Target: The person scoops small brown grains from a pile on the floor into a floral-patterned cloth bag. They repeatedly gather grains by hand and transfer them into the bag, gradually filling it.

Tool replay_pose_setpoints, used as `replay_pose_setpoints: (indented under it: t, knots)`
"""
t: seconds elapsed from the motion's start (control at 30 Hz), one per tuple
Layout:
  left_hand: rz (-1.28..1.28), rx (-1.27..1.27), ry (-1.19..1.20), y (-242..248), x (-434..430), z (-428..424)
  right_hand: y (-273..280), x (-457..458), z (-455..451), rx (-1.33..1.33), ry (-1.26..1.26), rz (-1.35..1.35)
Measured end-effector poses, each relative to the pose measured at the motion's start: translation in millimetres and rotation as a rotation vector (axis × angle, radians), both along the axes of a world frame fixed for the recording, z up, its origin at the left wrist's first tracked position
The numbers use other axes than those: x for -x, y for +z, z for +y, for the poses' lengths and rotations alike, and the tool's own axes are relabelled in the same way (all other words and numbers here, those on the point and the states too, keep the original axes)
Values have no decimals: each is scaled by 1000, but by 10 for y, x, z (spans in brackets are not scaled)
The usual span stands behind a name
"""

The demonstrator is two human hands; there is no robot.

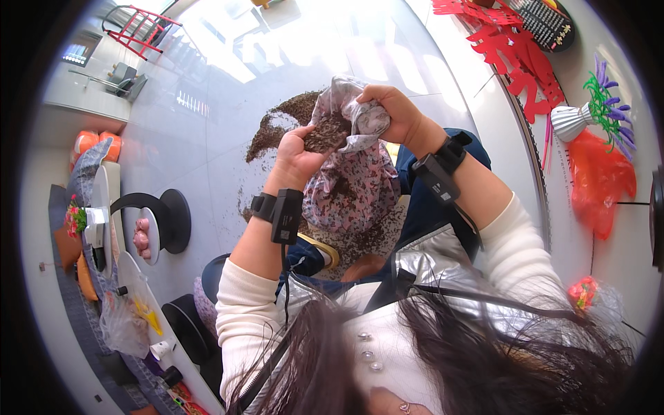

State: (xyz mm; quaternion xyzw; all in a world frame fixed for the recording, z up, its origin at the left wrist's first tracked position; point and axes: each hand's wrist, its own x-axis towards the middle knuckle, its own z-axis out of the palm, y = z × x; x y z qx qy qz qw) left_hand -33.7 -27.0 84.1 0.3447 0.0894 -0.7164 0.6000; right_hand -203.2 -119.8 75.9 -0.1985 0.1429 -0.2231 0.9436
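Note:
A floral cloth bag [353, 199] stands bulging between my knees, its pale inner side folded outward at the mouth. My right hand [394, 111] grips the folded rim on the far right. On the other side, my left hand [298, 155] holds the near-left part of the mouth, thumb on top, its fingers partly hidden. Dark brown loose husks [327, 134], or something like grain, lie at the mouth between both hands. More of the same loose filling [290, 111] is heaped on the floor behind the bag, and bits are scattered around its base.
A black round-based stand [176, 220] is on the left, near a white table [150, 311] carrying a plastic bag and cups. Red paper cutouts [524, 62], a vase of purple flowers [573, 119] and a red plastic bag [596, 181] lie right. A red ladder [137, 31] stands far left.

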Motion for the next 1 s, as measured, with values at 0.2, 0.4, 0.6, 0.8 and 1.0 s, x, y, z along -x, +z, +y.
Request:
replay_pose_setpoints:
  t: [0.2,0.4,0.6,0.8,1.0]
  knots:
    - [-61,-35,-29,-22,-60,63,101,-26,55,-9,-94,156]
    - [-79,-42,-34,-53,-105,159,115,-26,53,11,-63,121]
    - [-117,-39,-69,-40,-142,199,66,-11,39,29,-71,126]
    - [-146,-68,-45,21,-156,241,50,-12,21,27,-63,118]
    - [-181,-41,-98,59,-185,255,59,-18,29,20,-60,109]
